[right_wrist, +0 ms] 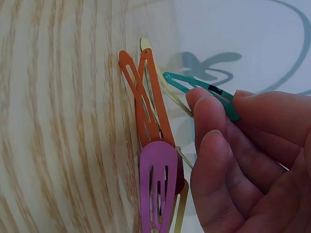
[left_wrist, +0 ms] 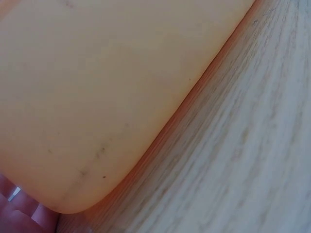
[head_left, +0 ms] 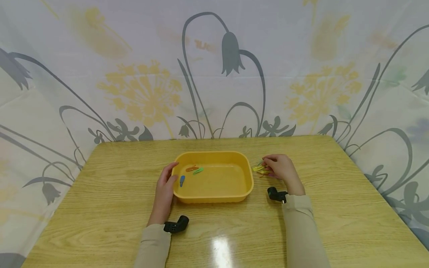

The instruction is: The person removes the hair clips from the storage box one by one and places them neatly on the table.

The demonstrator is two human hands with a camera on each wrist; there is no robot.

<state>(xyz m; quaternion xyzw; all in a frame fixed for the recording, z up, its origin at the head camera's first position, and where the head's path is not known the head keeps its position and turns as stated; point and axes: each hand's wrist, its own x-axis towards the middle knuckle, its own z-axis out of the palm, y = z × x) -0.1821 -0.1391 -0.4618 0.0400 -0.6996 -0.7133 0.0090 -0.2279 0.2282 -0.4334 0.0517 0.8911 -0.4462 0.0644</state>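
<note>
A yellow plastic tray (head_left: 214, 199) stands mid-table with an orange clip (head_left: 192, 168), a green clip (head_left: 198, 171) and a blue clip (head_left: 182, 180) inside. My left hand (head_left: 168, 179) rests flat against the tray's left wall (left_wrist: 97, 87), with its fingertips (left_wrist: 19, 216) showing at the corner. Just right of the tray, my right hand (head_left: 269, 163) is over a small pile of hair clips (head_left: 259, 169). In the right wrist view it (right_wrist: 221, 104) pinches a teal clip (right_wrist: 181, 80) between thumb and forefinger. Orange clips (right_wrist: 146, 109), a purple clip (right_wrist: 158, 184) and a pale yellow clip (right_wrist: 144, 44) lie beside it.
The wooden table (head_left: 100, 186) is walled on three sides by a floral curtain (head_left: 214, 74). Black wrist cameras (head_left: 176, 224) (head_left: 276, 194) sit on both beige sleeves. Bare tabletop stretches left, right and in front of the tray.
</note>
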